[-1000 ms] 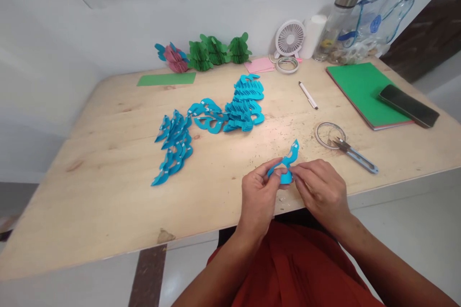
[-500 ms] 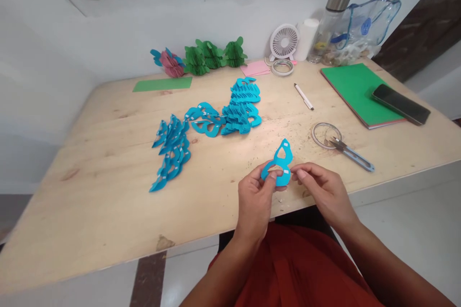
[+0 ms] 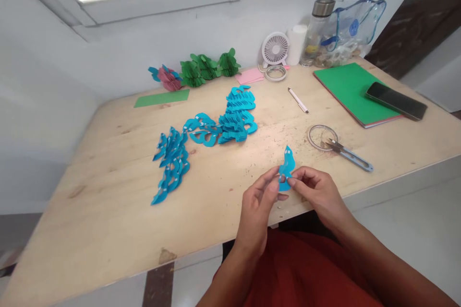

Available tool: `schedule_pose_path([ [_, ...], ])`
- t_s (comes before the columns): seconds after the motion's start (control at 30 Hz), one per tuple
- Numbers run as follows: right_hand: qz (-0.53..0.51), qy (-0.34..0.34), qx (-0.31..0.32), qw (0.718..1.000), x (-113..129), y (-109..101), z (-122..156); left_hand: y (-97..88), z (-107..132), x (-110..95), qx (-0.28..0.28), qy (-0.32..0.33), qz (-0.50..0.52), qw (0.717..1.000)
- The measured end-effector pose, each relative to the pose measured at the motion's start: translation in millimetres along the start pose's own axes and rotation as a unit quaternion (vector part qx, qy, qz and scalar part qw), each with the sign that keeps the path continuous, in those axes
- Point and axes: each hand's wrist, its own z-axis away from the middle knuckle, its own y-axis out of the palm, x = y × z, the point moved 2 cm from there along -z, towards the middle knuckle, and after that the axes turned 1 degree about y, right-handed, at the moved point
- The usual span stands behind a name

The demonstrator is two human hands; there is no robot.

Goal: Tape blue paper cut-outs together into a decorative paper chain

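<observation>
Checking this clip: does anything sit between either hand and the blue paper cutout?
Nothing visible does. The left hand and right hand are both at the blue paper cutout; the snips lie off to the right, outside that space.

"What can't you make out from your end?"

"My view of the blue paper cutout (image 3: 287, 165) breaks at its lower part, where the left hand (image 3: 256, 201) and right hand (image 3: 320, 194) cover bits of it. I also lose several curled fingers."

"And the edges?"

"I get both forearms (image 3: 236, 259) and the red garment (image 3: 291, 268) cut off at the bottom. The window (image 3: 158, 4) leaves the top, blurred beyond its panes."

"Anything else?"

"The dark phone (image 3: 396, 100) hides part of the green pad (image 3: 344, 86) from me. I can't identify the clear bag's (image 3: 365, 24) contents; specks (image 3: 299, 139) on the table (image 3: 118, 177) are too small."
</observation>
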Motion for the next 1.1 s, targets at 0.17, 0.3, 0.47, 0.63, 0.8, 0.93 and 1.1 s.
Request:
schedule_pose_path([
  [0.17,-0.011,0.007,0.030,0.999,-4,3,2,5.6,-8,4,-0.059,-0.030,0.041,0.997],
  [0.3,-0.003,0.017,0.026,1.000,-5,3,2,4.1,-7,2,-0.034,-0.029,0.082,0.996],
  [0.47,0.004,0.035,0.043,0.998,-7,11,0,-5.1,-6,1,-0.034,-0.024,0.100,0.994],
  [0.63,0.027,0.032,0.093,0.995,-7,26,1,-19.0,-6,1,-0.068,0.007,0.046,0.997],
  [0.8,0.031,0.028,0.151,0.988,0,44,1,-37.7,-5,-3,-0.095,0.045,0.019,0.994],
  [0.93,0.033,0.042,0.141,0.989,-3,60,-4,-48.5,0,-6,-0.098,0.051,-0.003,0.994],
  [1.1,0.029,0.051,0.125,0.990,-9,74,-12,-57.6,5,-7,-0.097,0.042,-0.007,0.994],
])
